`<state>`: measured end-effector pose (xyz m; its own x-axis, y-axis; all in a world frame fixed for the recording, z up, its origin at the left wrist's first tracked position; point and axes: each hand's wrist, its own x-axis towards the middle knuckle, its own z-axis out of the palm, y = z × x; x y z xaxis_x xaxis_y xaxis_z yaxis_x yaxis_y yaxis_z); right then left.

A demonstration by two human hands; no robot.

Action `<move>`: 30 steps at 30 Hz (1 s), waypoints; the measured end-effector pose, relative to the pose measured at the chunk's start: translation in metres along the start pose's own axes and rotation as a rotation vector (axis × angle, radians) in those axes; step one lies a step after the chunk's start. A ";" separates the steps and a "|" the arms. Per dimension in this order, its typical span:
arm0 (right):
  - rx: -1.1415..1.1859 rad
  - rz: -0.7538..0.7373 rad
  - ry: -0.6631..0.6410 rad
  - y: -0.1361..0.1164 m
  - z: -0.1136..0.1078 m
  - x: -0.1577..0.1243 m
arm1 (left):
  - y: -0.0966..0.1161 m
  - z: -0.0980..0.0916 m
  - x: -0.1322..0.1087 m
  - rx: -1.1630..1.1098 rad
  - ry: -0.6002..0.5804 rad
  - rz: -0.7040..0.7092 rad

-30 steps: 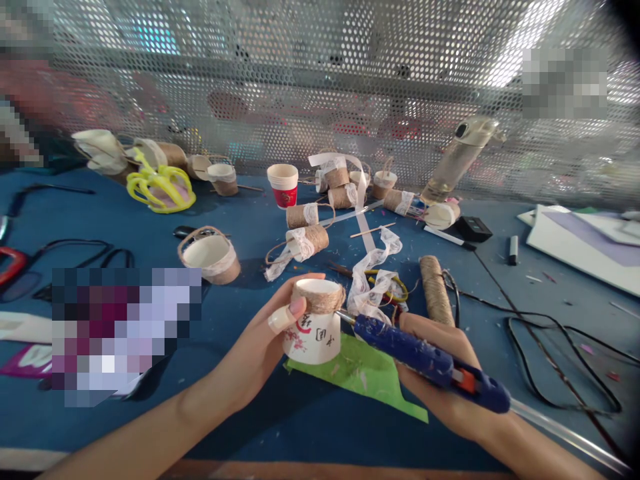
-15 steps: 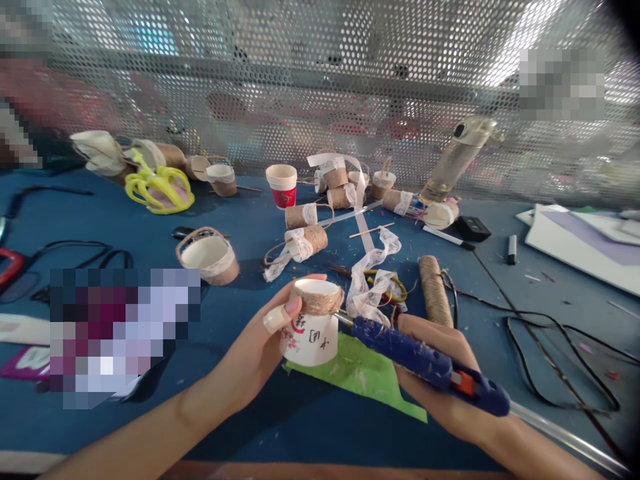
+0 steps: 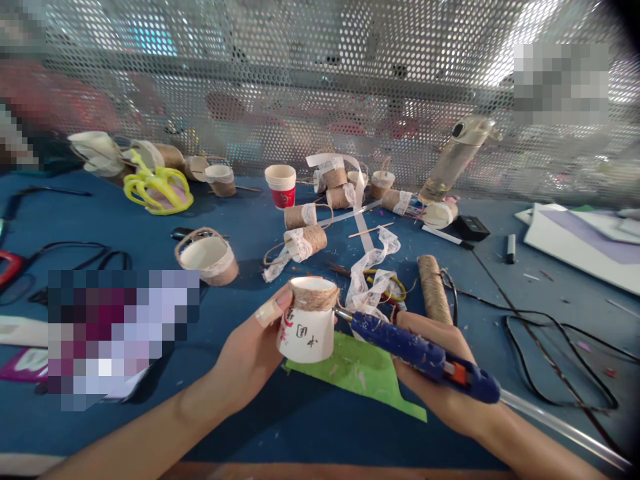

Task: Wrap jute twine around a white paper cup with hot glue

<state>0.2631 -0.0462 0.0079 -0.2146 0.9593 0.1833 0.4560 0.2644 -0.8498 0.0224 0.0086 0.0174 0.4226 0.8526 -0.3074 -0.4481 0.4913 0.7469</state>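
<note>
My left hand (image 3: 255,347) grips a white paper cup (image 3: 307,333) from its left side, thumb near the upper part. Printed characters show upside down on the cup, and several turns of jute twine (image 3: 315,298) wrap its upper end. My right hand (image 3: 445,360) is closed round a blue hot glue gun (image 3: 405,343) with a clear glue stick (image 3: 560,423) out of its back. The metal nozzle points left and meets or nearly meets the right edge of the twine. Below the cup lies a green sheet (image 3: 360,373).
A twine roll (image 3: 434,288) stands right of the white lace (image 3: 367,283) and scissors (image 3: 395,287). Several twine-wrapped cups lie farther back, with a red paper cup (image 3: 283,187) among them. Black cable (image 3: 520,360) loops at right. Behind rises a perforated metal screen (image 3: 300,87).
My left hand has turned the cup slightly and shifted it a little to the left. The glue gun has moved slightly left and up, its nozzle staying by the twine.
</note>
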 end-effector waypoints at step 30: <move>0.047 -0.012 -0.002 -0.002 0.000 -0.001 | -0.001 -0.002 0.001 -0.050 -0.012 -0.035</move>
<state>0.2623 -0.0480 0.0094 -0.2217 0.9559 0.1927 0.4127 0.2710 -0.8696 0.0220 0.0095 0.0156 0.4475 0.8329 -0.3256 -0.4718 0.5292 0.7052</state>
